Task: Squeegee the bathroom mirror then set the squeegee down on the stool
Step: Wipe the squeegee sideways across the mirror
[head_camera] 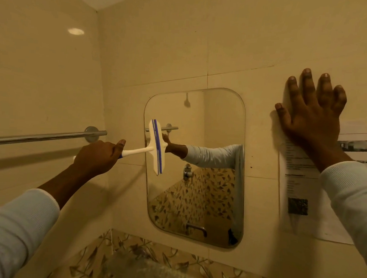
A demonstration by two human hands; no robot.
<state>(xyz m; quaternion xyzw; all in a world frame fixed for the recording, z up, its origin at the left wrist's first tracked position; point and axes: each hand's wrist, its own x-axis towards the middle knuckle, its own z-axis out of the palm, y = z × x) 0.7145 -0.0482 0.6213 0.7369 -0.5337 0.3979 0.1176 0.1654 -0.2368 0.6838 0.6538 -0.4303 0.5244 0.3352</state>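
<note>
nearest the camera, a pale ribbed sleeve (pixel 9 224) leads up to the left hand (pixel 98 156), whose fingers are curled round the tail of the squeegee (pixel 156 146) with the thumb laid along the top; the fist covers the blue end of the handle, and the white neck runs out beyond the knuckles to the head; the head stands nearly upright, its blue-striped blade against the left edge of the mirror (pixel 214 123), about midway up the glass; whether the rubber lies flat along its whole length i cannot tell; just behind the fist a chrome towel rail (pixel 37 137) runs off away from the mirror; well across from the grip, past the mirror's far edge, the right hand (pixel 310 117) holds nothing, fingers straight and spread, palm pressed on the tiled wall (pixel 228 44) over the corner of a printed paper notice (pixel 300 190); the stool is not in view.

the tool looks like light, stiff plastic with a soft rubber lip; it should need little strength but even pressure; held at the handle's end, as here, it gives reach but less leverage; a hold nearer the neck would likely steady the blade.
</note>
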